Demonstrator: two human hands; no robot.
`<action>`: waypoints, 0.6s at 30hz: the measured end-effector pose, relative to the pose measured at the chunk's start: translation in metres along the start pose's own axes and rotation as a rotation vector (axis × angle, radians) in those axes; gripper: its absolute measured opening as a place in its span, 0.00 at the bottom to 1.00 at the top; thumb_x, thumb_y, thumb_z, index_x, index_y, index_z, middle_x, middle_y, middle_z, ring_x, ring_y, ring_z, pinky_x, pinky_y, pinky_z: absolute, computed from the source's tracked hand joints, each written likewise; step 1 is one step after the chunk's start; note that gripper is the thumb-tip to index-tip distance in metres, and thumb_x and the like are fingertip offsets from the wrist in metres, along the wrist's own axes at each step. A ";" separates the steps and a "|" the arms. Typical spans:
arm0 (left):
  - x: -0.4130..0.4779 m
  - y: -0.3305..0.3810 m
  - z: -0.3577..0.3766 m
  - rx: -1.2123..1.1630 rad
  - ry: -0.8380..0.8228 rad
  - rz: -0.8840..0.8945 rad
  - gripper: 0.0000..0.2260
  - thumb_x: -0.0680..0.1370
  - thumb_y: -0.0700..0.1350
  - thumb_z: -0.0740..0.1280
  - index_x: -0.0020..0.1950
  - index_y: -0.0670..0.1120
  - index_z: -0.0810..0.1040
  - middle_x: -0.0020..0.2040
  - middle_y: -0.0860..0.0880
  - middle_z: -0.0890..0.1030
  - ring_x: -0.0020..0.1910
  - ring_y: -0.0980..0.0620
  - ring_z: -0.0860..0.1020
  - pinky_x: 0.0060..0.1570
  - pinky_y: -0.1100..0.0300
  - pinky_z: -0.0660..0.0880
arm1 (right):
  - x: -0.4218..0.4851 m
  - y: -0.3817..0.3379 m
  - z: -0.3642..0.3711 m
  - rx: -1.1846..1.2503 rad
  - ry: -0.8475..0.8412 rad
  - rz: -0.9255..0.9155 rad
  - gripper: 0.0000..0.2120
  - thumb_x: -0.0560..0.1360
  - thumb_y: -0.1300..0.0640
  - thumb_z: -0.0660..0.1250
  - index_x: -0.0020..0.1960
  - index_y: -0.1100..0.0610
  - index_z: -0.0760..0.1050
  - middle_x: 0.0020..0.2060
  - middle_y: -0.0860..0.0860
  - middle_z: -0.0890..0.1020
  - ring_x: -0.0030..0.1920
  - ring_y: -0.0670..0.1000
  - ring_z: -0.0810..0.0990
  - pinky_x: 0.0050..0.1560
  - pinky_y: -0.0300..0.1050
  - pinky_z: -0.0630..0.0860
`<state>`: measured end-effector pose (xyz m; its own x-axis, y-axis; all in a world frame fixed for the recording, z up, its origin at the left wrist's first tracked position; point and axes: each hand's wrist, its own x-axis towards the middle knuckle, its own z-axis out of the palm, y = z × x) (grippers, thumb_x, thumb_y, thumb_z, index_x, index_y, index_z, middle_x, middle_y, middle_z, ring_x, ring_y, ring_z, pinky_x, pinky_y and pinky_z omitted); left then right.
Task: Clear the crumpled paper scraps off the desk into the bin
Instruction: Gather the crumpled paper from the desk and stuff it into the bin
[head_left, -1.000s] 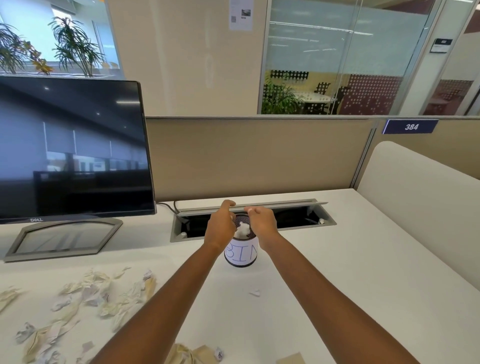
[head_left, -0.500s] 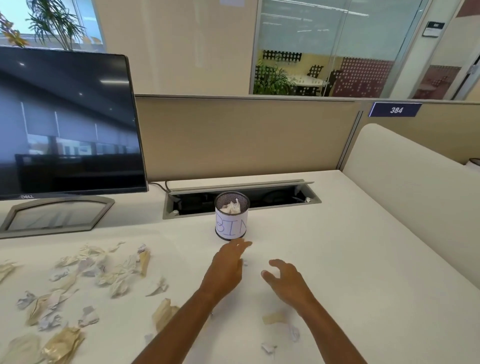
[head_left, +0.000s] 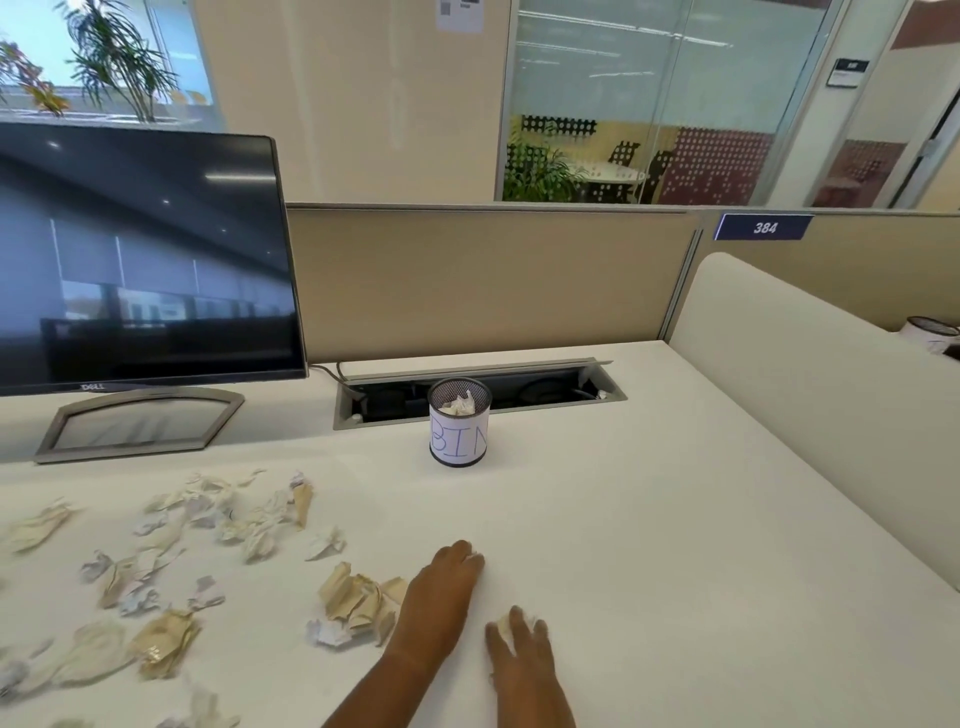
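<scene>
White desk (head_left: 675, 519): left hand (head_left: 441, 597) flat over a scrap (head_left: 474, 557); right hand (head_left: 522, 657) cupping another scrap (head_left: 505, 625).

Office cubicle: monitor (head_left: 140, 260), partition (head_left: 488, 280), numbered nameplate (head_left: 762, 227).

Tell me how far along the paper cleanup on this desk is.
Barely started. Done: the bin already holds some crumpled paper. In hand: the left hand and right hand each rest on a small scrap on the desk; whether they grip is unclear. Left: the big scatter of paper scraps in front of the monitor.
</scene>
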<state>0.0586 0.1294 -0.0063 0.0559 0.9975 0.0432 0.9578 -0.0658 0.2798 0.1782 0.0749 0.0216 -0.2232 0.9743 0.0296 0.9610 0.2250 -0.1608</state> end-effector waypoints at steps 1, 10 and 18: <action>-0.003 0.001 -0.002 0.018 0.013 -0.015 0.17 0.80 0.36 0.53 0.67 0.47 0.67 0.68 0.50 0.68 0.66 0.53 0.67 0.59 0.61 0.70 | -0.001 0.003 0.008 -0.031 0.010 -0.062 0.21 0.74 0.64 0.66 0.23 0.57 0.82 0.43 0.55 0.68 0.37 0.64 0.82 0.61 0.22 0.66; -0.010 0.002 -0.007 0.056 0.027 -0.073 0.12 0.78 0.32 0.54 0.56 0.43 0.73 0.59 0.46 0.72 0.57 0.50 0.72 0.51 0.59 0.71 | 0.004 0.013 0.018 -0.155 0.284 -0.184 0.23 0.69 0.71 0.53 0.27 0.57 0.82 0.21 0.49 0.78 0.34 0.50 0.61 0.15 0.33 0.67; -0.006 -0.002 -0.015 -0.137 0.021 -0.157 0.13 0.77 0.33 0.54 0.55 0.42 0.75 0.56 0.45 0.75 0.55 0.49 0.74 0.51 0.59 0.70 | 0.030 0.017 0.009 0.142 -0.111 -0.164 0.13 0.78 0.63 0.55 0.60 0.58 0.71 0.58 0.54 0.74 0.58 0.52 0.74 0.50 0.41 0.70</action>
<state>0.0525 0.1232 0.0070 -0.0981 0.9951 0.0086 0.9068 0.0858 0.4128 0.1862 0.1075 0.0105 -0.3987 0.9162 -0.0405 0.8794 0.3695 -0.3002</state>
